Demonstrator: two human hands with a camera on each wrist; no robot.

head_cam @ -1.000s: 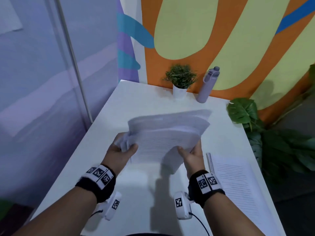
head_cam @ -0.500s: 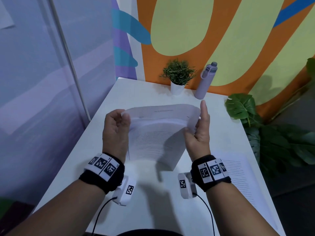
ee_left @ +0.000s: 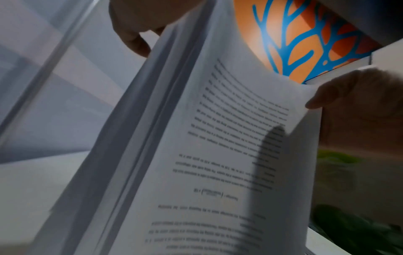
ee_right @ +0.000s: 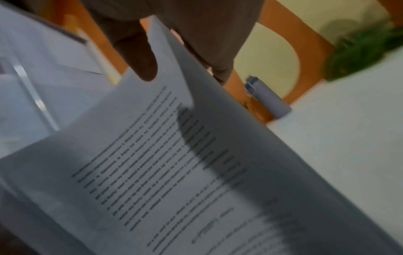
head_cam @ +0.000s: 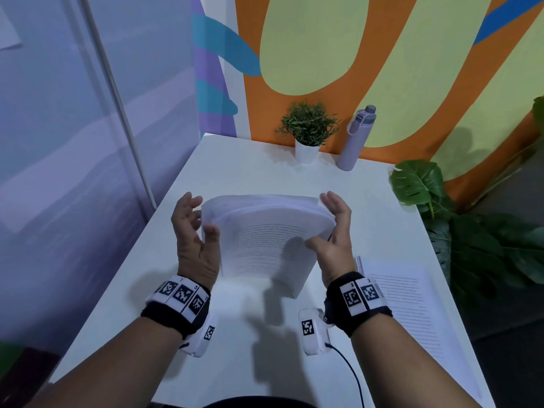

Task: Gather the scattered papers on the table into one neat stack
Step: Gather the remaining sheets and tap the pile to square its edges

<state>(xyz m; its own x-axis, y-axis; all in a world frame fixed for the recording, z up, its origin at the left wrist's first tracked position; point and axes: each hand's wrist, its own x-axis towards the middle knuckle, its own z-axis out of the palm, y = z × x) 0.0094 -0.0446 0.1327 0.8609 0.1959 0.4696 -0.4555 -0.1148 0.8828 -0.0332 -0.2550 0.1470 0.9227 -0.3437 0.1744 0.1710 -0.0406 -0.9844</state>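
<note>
A bundle of printed papers (head_cam: 265, 240) stands tilted on end over the middle of the white table (head_cam: 250, 172), its top edge bowed. My left hand (head_cam: 200, 225) holds its left side, thumb on the printed front and fingers behind. My right hand (head_cam: 326, 228) pinches the right side, thumb on the front and straight fingers along the back edge. In the left wrist view the papers (ee_left: 218, 138) fan apart at their edge. In the right wrist view the papers (ee_right: 152, 172) fill the frame. More printed sheets (head_cam: 397, 304) lie flat at the table's right edge.
A small potted plant (head_cam: 307, 134) and a lilac bottle (head_cam: 354, 139) stand at the table's far edge against the painted wall. Large green leaves (head_cam: 418, 184) crowd the table's right side. A glass partition runs along the left.
The bundle, held low and nearly flat a second ago, has been turned up on end. Both hands have shifted from its near edge to its two sides.
</note>
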